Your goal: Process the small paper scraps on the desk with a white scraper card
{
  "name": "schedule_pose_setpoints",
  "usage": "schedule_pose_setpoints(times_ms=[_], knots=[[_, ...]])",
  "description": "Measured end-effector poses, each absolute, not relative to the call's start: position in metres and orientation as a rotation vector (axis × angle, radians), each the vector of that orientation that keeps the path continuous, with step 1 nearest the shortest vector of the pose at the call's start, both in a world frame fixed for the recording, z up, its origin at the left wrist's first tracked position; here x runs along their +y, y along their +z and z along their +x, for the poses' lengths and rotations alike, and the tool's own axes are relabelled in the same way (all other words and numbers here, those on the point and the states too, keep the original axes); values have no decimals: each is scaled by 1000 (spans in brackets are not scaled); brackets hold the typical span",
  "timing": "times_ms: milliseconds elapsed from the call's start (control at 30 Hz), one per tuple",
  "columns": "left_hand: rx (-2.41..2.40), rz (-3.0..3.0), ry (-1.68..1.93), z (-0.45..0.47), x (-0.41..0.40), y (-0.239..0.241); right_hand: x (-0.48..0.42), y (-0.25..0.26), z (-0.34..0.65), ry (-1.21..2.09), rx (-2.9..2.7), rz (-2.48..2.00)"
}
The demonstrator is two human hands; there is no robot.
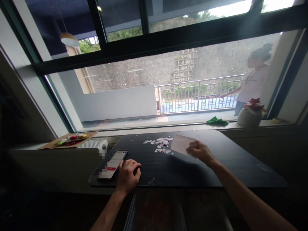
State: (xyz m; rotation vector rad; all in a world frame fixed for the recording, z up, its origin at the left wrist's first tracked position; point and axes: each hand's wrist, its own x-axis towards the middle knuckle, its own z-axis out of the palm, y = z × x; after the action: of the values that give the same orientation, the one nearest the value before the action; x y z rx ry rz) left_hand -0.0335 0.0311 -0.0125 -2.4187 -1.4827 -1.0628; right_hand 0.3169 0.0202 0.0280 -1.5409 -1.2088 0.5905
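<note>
My right hand is closed on the edge of a pale, flat card or sheet of paper, tilted above the dark table. Its fingers are slightly blurred. Just left of the sheet lies a loose pile of small white paper scraps, with a few strays around it. My left hand rests on the table near the front edge, fingers bent and apart, with nothing visible in it. Beside its fingertips lies a lit smartphone showing a timer-like display and a red button.
A window ledge runs behind the table, bearing a green cloth and a white pot with a red top. At left, brown paper with colourful items lies by a radiator. Beyond the glass stands a person near a railing.
</note>
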Motion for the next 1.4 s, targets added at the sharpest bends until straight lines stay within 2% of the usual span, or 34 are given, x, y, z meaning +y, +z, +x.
schedule_pose_setpoints(times_ms=[200,467,767,1067,1233,1400], knots=[[-1466,-2424,-1098,-33,32,-15,51,14,283,458,-1239,-1604],[-1478,-2432,-1108,-32,33,-15,37,14,241,467,-1484,-1515],[-1510,-2440,-1086,-31,31,-13,54,21,234,401,-1522,-1525],[-1533,-2455,-1081,-32,31,-13,6,16,243,595,-1635,-1280],[-1640,-2471,-960,-22,31,1,-8,18,267,640,-1544,-1275],[-1582,-2527,-1049,-4,31,3,-14,14,284,688,-1449,-1294]])
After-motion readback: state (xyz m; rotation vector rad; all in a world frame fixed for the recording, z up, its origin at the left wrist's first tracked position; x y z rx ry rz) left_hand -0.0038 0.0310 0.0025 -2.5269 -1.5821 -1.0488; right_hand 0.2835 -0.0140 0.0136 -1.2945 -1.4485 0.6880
